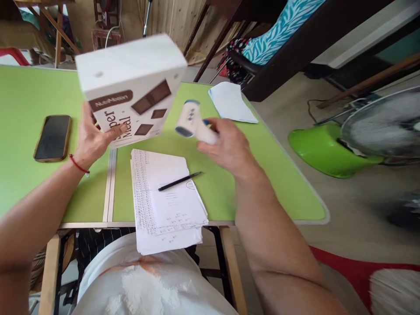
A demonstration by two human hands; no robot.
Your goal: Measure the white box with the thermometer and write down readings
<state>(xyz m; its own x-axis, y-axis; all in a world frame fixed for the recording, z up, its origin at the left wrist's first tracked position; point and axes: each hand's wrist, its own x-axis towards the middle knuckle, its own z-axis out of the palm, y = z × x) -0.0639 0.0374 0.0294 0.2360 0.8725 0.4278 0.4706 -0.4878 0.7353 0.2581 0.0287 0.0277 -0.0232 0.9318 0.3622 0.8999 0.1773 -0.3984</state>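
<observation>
A white cardboard box (129, 105) with brown printed pictures is held up, tilted, by my left hand (93, 135), its thumb across the printed front. In my right hand (226, 146) is a white and blue handheld infrared thermometer (193, 122), fingers wrapped round its handle. The thermometer's head points left, apart from the box. Below both hands lies a stack of written papers (167, 197) with a black pen (180, 180) on top. The fingers of my left hand behind the box are partly hidden.
A smartphone (52, 138) lies on the green folding table (262, 175), left of the box. Folded white papers (232, 101) rest at the far right edge. On the floor to the right are a green plastic stool (318, 148) and a fan (387, 122).
</observation>
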